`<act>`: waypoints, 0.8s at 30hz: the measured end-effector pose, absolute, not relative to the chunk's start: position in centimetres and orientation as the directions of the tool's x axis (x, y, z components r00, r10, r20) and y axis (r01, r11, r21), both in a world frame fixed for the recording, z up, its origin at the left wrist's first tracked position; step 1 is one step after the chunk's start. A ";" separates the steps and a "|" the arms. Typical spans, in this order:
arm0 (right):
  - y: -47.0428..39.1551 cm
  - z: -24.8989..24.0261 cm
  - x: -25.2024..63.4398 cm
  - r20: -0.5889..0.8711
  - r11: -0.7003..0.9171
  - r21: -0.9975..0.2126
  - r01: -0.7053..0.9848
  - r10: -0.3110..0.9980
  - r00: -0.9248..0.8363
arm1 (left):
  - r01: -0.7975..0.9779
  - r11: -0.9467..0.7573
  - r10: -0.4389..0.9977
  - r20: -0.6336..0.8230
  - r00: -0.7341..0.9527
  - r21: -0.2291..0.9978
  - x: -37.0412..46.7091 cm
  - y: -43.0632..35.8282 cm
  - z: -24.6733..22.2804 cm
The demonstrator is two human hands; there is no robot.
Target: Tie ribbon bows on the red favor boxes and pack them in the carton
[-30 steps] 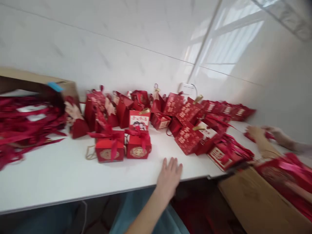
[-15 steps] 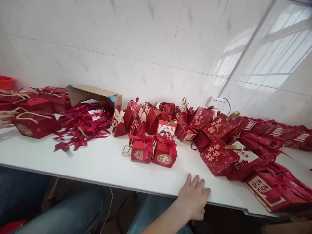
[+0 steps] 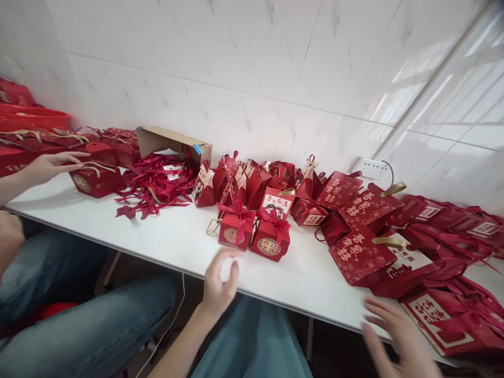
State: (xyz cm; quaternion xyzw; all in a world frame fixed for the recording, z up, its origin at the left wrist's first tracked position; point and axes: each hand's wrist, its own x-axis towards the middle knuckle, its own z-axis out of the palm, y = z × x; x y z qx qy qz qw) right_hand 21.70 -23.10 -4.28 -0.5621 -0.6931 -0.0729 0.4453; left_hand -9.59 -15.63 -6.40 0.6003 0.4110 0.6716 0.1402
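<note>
My left hand (image 3: pixel 222 283) hovers over the front edge of the white table (image 3: pixel 177 244), fingers curved and thumb apart, with nothing in it. Just beyond it stand two small red gift boxes (image 3: pixel 235 230) tied with ribbon bows and marked with gold round emblems. On the right, my right hand (image 3: pixel 397 336) is slightly blurred, its fingers spread and holding nothing. A red box with a large pale label (image 3: pixel 441 320) lies beside it. Behind that sit red floral boxes (image 3: pixel 360 255) with gold writing.
A co-worker's hand (image 3: pixel 51 167) is at a red box with cord handles (image 3: pixel 97 181) on the left. Loose red ribbons (image 3: pixel 157 181) spill from an open cardboard box (image 3: pixel 169 137). A red basin (image 3: pixel 35 118) stands far left; a power socket (image 3: pixel 374 168) is by the wall.
My left hand has lifted off the table and moved left. My right hand has come into view at the lower right. The view has swung left, showing more of the co-worker's arm.
</note>
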 end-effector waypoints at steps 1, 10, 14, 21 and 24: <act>-21.8 -4.8 20.1 0.672 0.404 -0.400 0.823 0.739 -0.036 | 0.369 -0.584 0.630 0.691 -0.355 0.723 -10.2 -14.8 -6.4; -12.3 -5.4 10.4 0.717 0.600 -0.486 0.636 0.690 -0.103 | 0.735 -0.228 0.615 0.680 -0.399 0.638 -8.0 -10.1 -7.1; -10.3 -5.6 10.8 0.667 0.577 -0.545 0.609 0.738 -0.103 | 0.786 -0.176 0.607 0.694 -0.387 0.593 -7.2 -9.7 -7.1; -7.3 -4.9 11.7 0.415 0.508 -0.722 0.471 0.861 -0.293 | 0.760 -0.096 0.666 0.609 -0.431 0.643 -7.8 -9.2 -6.7; -5.9 -4.4 11.7 0.370 0.471 -0.792 0.388 0.876 -0.309 | 0.698 -0.127 0.697 0.564 -0.443 0.705 -8.3 -9.3 -6.3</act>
